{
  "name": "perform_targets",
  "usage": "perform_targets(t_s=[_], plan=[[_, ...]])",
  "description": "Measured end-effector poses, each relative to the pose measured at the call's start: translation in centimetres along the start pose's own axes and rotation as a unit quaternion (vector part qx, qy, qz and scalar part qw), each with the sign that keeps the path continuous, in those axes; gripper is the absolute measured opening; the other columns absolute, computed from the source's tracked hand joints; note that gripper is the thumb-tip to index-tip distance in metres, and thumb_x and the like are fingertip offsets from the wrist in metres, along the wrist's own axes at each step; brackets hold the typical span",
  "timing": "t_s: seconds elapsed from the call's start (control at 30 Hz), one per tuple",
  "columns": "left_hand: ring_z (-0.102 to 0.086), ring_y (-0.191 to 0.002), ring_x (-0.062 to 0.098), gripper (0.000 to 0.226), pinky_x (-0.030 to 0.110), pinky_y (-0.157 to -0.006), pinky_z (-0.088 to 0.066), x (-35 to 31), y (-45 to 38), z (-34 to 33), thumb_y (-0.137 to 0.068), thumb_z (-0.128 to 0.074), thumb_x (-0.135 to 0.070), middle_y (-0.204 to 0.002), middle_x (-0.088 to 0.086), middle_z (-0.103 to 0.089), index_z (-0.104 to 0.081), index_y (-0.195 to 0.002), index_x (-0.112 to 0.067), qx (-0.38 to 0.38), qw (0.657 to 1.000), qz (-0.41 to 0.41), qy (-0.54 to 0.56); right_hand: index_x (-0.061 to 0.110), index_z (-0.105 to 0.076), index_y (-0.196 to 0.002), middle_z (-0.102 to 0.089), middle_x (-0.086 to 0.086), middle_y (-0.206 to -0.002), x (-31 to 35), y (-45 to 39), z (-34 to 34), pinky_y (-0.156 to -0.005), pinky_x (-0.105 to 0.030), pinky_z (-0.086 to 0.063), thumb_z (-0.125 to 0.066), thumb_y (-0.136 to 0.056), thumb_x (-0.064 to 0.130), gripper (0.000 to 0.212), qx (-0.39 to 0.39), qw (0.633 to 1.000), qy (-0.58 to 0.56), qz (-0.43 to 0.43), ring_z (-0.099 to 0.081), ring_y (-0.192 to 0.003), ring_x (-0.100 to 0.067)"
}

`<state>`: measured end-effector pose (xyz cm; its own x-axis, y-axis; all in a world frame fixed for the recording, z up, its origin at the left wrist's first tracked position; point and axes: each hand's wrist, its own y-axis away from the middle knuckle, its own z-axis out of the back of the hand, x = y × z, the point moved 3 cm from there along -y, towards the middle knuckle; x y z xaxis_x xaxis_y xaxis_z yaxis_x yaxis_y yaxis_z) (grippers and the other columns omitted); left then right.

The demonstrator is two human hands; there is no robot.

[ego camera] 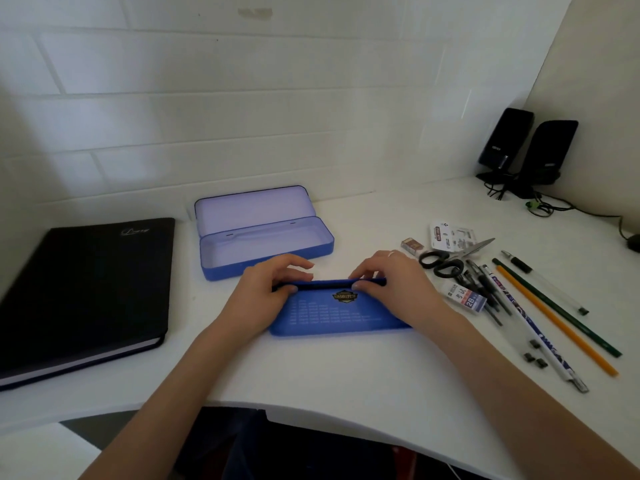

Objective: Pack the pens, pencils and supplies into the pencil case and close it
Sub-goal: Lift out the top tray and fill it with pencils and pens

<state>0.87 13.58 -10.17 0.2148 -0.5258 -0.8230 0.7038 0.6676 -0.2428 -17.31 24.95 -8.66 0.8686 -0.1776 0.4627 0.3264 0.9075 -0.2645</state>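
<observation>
A closed blue pencil case (337,317) with a printed badge lies on the white desk in front of me. My left hand (266,289) and my right hand (391,282) both grip its far edge, fingers curled over the rim. Behind it stands a second blue tin case (266,237), lid up, with nothing inside. To the right lie black-handled scissors (446,261), a lead box marked 2B (465,296), several pens (485,289), an orange pencil (554,318), a green pencil (557,310), a small eraser (412,245) and a blister pack (450,233).
A black notebook (86,292) lies at the left. Two black speakers (530,147) with cables stand in the back right corner against the wall. Small dark clips (535,355) lie near the pens. The desk's curved front edge (311,417) runs close to me.
</observation>
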Motion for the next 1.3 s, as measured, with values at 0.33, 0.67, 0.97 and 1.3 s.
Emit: perform_targets(t_s=[0.33, 0.67, 0.97, 1.3], plan=[[-0.068, -0.084, -0.007, 0.043, 0.005, -0.073, -0.049, -0.8, -3.0, -0.7, -0.079, -0.061, 0.015, -0.086, -0.003, -0.073, -0.066, -0.096, -0.025, 0.046, 0.998, 0.018, 0.028, 0.02, -0.069, -0.088, -0.069, -0.005, -0.092, -9.9, 2.2, 11.1, -0.078, -0.039, -0.052, -0.062, -0.086, 0.022, 0.008, -0.17, 0.936, 0.142, -0.273, -0.06, -0.077, -0.022], [-0.073, -0.084, 0.01, 0.039, 0.015, -0.072, -0.055, -0.3, -4.0, -1.2, -0.074, -0.061, 0.023, -0.089, 0.005, -0.074, -0.068, -0.088, -0.013, 0.026, 0.986, 0.037, 0.163, 0.012, -0.073, -0.095, -0.07, -0.015, -0.093, -13.9, 5.3, 11.0, -0.068, -0.035, -0.049, -0.067, -0.083, 0.023, 0.017, -0.137, 0.901, 0.105, -0.399, -0.056, -0.073, -0.025], [-0.073, -0.086, 0.012, 0.034, 0.016, -0.075, -0.055, -0.3, -3.5, -1.3, -0.076, -0.059, 0.023, -0.094, 0.007, -0.074, -0.068, -0.093, -0.005, 0.034, 0.986, 0.022, 0.161, 0.012, -0.073, -0.084, -0.068, -0.011, -0.077, -12.1, 4.3, 9.9, -0.061, -0.032, -0.049, -0.055, -0.086, 0.015, 0.019, -0.145, 0.909, 0.208, -0.332, -0.058, -0.064, -0.028], [-0.071, -0.092, 0.01, 0.038, 0.015, -0.074, -0.054, 0.0, -3.4, -1.3, -0.077, -0.059, 0.021, -0.096, 0.002, -0.074, -0.068, -0.088, -0.014, 0.026, 0.985, 0.024, 0.169, 0.012, -0.07, -0.107, -0.064, -0.003, -0.098, -0.1, 2.2, 4.6, -0.073, -0.018, -0.039, -0.059, -0.087, 0.006, 0.023, -0.064, 0.99, 0.069, 0.108, -0.053, -0.078, -0.01]])
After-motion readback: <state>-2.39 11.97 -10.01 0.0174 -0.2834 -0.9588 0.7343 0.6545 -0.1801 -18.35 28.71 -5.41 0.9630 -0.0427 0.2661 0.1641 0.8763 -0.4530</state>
